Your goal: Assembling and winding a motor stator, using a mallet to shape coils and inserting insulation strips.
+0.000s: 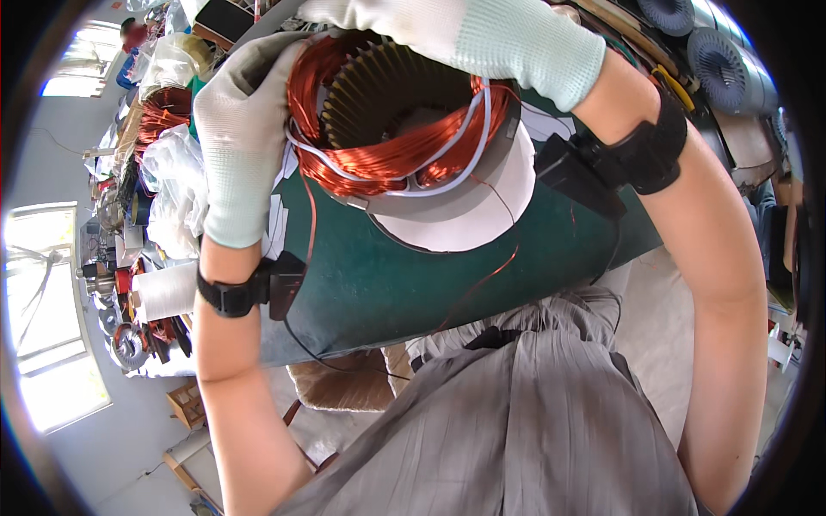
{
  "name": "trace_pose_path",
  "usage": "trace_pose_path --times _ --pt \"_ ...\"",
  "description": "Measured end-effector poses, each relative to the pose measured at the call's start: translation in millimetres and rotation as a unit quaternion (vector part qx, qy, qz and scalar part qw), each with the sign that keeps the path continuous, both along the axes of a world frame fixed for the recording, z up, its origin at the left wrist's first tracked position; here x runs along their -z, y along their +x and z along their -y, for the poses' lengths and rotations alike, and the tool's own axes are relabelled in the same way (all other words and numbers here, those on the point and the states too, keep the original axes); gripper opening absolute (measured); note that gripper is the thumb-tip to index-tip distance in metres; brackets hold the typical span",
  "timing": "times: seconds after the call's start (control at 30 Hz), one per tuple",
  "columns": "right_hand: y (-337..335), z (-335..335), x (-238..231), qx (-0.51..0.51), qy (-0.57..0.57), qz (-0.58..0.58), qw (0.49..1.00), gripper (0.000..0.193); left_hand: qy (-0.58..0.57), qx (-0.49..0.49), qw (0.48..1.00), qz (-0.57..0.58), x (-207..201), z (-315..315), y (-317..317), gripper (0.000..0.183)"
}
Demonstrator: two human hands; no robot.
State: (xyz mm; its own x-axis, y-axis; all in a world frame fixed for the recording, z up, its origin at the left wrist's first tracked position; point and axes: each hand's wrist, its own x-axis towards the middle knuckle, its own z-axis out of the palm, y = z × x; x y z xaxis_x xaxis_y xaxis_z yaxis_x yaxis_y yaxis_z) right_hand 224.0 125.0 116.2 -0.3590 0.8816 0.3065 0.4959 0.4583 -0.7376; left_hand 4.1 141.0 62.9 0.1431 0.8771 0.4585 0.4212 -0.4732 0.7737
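A motor stator [396, 95] with a ring of slots inside stands on the table. Bundles of red-brown copper winding [370, 168] bulge over its near rim, with pale sleeving [477, 146] looped along them. My left hand [245, 120], in a white knit glove, wraps the left side of the winding; its fingertips are partly hidden. Across the far side reaches my right hand [482, 34], gloved the same way, its fingers bent onto the winding at the far left and partly cut off by the frame edge. Loose copper wire ends [495, 271] trail toward me.
Under the stator lies a white round sheet [465, 211] on the green tabletop [387, 292]. Plastic bags [176, 176], copper coils [163, 116] and a white spool [165, 292] crowd the left. Other stator cores [721, 69] and yellow-handled pliers [675, 86] are at right. Black devices are strapped to both forearms.
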Motion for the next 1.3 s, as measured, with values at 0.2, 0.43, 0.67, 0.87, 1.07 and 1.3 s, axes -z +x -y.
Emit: trace_pose_path --times 0.2,0.43,0.67,0.87,1.07,1.3 --pt "1.1 -23.0 20.7 -0.073 0.161 -0.052 0.983 0.030 -0.010 -0.007 0.999 -0.046 -10.2 3.6 2.6 0.020" --pt "1.5 -20.1 18.0 -0.017 0.075 -0.046 0.996 0.024 -0.090 0.007 0.989 -0.117 -43.7 4.9 -1.4 0.019" --pt "-2.5 -36.5 33.1 -0.061 0.134 -0.099 0.984 0.022 0.046 0.038 0.983 -0.176 -27.7 -3.4 -1.1 0.019" --pt "12.4 -88.9 75.8 -0.137 0.480 0.178 0.848 0.008 0.000 0.043 0.982 -0.183 -35.3 -6.5 -1.9 0.017" --pt "13.7 -92.4 79.5 -0.149 0.421 0.169 0.879 0.008 0.009 0.071 0.966 -0.250 -41.3 -8.0 1.7 0.019" --pt "0.6 -84.6 72.3 -0.188 0.049 -0.046 0.980 0.021 0.038 0.109 0.942 -0.315 -41.6 -29.5 -10.6 0.020"
